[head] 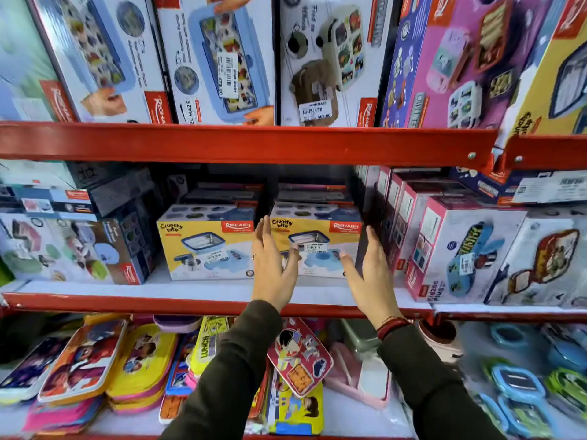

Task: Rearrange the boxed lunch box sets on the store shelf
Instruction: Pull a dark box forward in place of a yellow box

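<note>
Red store shelf (pixel 127 304) carries two yellow Crunchy Bite boxes (pixel 205 246) side by side. The right box (pixel 320 231) sits between two hands: left hand (pixel 273 271) and right hand (pixel 370 277), fingers (pixel 265 231) spread, released, grasping nothing.

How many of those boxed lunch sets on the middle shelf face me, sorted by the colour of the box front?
Front row of the middle shelf only; boxes behind are too dark to count.
Yellow Crunchy Bite boxes: 2, left one, right one between the open hands
Pink-edged boxes: 1
White-fronted boxes: 2, left, right
Total: 5
</note>
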Tool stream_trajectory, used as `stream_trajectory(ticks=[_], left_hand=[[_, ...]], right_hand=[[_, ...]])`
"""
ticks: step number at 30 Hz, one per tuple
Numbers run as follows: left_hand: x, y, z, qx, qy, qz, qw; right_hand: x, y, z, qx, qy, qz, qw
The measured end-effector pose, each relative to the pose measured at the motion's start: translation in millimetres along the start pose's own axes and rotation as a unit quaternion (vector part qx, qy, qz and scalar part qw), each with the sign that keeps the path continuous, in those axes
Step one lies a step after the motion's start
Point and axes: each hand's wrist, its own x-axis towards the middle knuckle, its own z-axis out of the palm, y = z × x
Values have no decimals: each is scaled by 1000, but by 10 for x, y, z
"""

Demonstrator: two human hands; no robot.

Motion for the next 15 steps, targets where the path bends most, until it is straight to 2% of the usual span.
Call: stream_trajectory(ticks=[3,6,12,15], left_hand=[[6,-59,15,-13,-10,-74,997],[7,-136,32,-23,-23,-114,993],[-57,-259,15,-24,-32,-126,991],[-120,-196,-53,-58,-14,-122,991]], right_hand=[[69,130,41,44,-27,66,996],[59,176,54,90,-49,136,985],[-37,309,-41,128,-103,141,976],[-106,417,-147,140,-119,99,978]])
